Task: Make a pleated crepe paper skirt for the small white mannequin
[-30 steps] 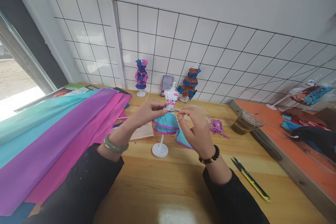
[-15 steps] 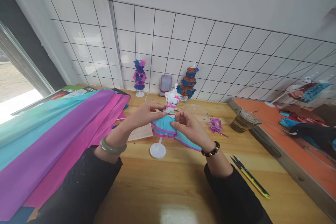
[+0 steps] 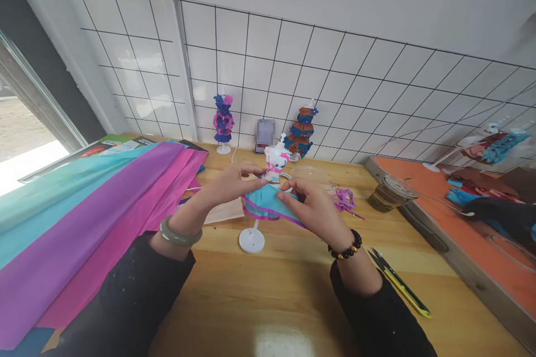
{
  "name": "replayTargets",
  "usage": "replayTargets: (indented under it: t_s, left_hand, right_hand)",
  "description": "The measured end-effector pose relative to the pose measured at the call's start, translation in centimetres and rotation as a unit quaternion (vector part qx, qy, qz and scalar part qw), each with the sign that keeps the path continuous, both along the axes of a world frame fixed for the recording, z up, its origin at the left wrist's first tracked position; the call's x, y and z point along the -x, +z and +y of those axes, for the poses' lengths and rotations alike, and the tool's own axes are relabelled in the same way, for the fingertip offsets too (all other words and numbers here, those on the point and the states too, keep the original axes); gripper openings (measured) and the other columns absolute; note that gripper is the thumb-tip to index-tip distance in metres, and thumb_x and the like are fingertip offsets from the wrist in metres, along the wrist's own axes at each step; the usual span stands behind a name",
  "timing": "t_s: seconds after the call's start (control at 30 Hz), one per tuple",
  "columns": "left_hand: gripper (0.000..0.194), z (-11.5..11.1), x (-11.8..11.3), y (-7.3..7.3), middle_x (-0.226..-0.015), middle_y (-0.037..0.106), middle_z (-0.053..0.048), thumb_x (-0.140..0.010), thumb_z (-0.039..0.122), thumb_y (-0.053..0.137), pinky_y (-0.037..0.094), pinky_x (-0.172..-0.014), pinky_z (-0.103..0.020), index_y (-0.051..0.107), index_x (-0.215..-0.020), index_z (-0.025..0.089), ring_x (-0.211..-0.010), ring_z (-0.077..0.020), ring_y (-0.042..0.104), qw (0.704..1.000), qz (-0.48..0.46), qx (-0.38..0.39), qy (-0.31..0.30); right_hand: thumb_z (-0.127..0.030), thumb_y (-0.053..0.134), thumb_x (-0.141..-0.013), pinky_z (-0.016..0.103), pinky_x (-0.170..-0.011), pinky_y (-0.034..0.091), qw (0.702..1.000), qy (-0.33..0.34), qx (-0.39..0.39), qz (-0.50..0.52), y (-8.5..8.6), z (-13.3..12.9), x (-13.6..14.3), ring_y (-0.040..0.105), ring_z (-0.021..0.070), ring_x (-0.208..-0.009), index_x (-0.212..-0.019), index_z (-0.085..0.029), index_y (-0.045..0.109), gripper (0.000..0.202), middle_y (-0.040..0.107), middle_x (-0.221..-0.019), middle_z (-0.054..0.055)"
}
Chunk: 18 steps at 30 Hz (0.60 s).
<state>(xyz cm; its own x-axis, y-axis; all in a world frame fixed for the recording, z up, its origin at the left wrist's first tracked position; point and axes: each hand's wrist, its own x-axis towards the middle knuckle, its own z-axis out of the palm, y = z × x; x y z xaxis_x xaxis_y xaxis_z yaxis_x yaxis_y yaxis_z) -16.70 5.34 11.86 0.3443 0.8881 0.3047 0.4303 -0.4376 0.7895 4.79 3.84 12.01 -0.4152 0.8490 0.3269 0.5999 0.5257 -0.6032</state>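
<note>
A small white dress form (image 3: 252, 240) stands upright on its round base, wearing a white top with pink and blue patches (image 3: 276, 160). Around its waist lies light blue fabric (image 3: 262, 198) with a purple edge. My left hand (image 3: 234, 181) pinches the fabric at the waist, thumb in front and fingers behind the form. With thumb and fingers closed, my right hand (image 3: 314, 206) grips the same fabric farther right and holds it stretched out from the waist. My right fingers partly cover the strip.
Purple, pink and blue fabric lengths (image 3: 104, 223) cover the left side. Two dressed forms (image 3: 223, 122) and a phone (image 3: 265, 134) stand by the wall. To the right are purple scraps (image 3: 345, 201), a lidded cup (image 3: 391, 194), yellow-handled snips (image 3: 400, 284) and an orange-topped surface (image 3: 439, 201).
My right hand has moved slightly right and drawn the blue fabric out taut from the waist. My left hand stays nearly where it was.
</note>
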Motion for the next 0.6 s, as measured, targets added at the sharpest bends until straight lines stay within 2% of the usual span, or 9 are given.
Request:
replayTargets:
  t_s: [0.17, 0.4, 0.53, 0.6]
  left_hand:
    - [0.035, -0.1, 0.0, 0.0, -0.106, 0.069, -0.003, -0.08, 0.045, 0.058, 0.043, -0.09, -0.035, 0.069, -0.106, 0.025, -0.097, -0.0213, 0.06, 1.0, 0.001, 0.001, 0.013]
    - [0.034, -0.1, -0.1, 0.0, -0.11, 0.068, -0.002, -0.081, 0.047, 0.056, 0.042, -0.091, -0.035, 0.068, -0.105, 0.026, -0.102, -0.0216, 0.058, 1.0, 0.002, 0.001, 0.012]
    - [0.033, -0.2, -0.2, 0.0, -0.103, 0.069, -0.003, -0.081, 0.046, 0.056, 0.043, -0.089, -0.033, 0.069, -0.102, 0.025, -0.098, -0.0207, 0.059, 1.0, 0.004, -0.003, 0.008]
    - [0.032, -0.3, -0.2, 0.0, -0.103, 0.069, -0.002, -0.082, 0.045, 0.056, 0.045, -0.085, -0.031, 0.069, -0.103, 0.025, -0.097, -0.0198, 0.06, 1.0, 0.0, -0.002, -0.003]
  right_hand:
    - [-0.033, 0.049, -0.09, 0.026, -0.055, 0.036, 0.999, -0.02, -0.038, -0.031, 0.5, -0.5, 0.1, 0.055, 0.0142, -0.06, -0.082, -0.019, 0.063, 0.021, 0.063, -0.066, 0.0]
    - [-0.037, 0.042, -0.094, 0.027, -0.054, 0.033, 0.994, -0.019, -0.067, -0.08, 0.9, -1.1, 0.3, 0.056, 0.0157, -0.059, -0.076, -0.019, 0.06, 0.031, 0.062, -0.064, 0.002]
    - [-0.043, 0.051, -0.088, 0.028, -0.055, 0.035, 0.995, -0.025, -0.061, -0.076, 0.6, -1.2, 0.5, 0.057, 0.0171, -0.061, -0.089, -0.019, 0.062, 0.026, 0.065, -0.069, 0.002]
    - [-0.04, 0.056, -0.086, 0.028, -0.057, 0.037, 0.996, -0.026, -0.065, -0.058, 0.4, -1.2, 0.7, 0.058, 0.0173, -0.064, -0.092, -0.019, 0.063, 0.023, 0.067, -0.073, 0.003]
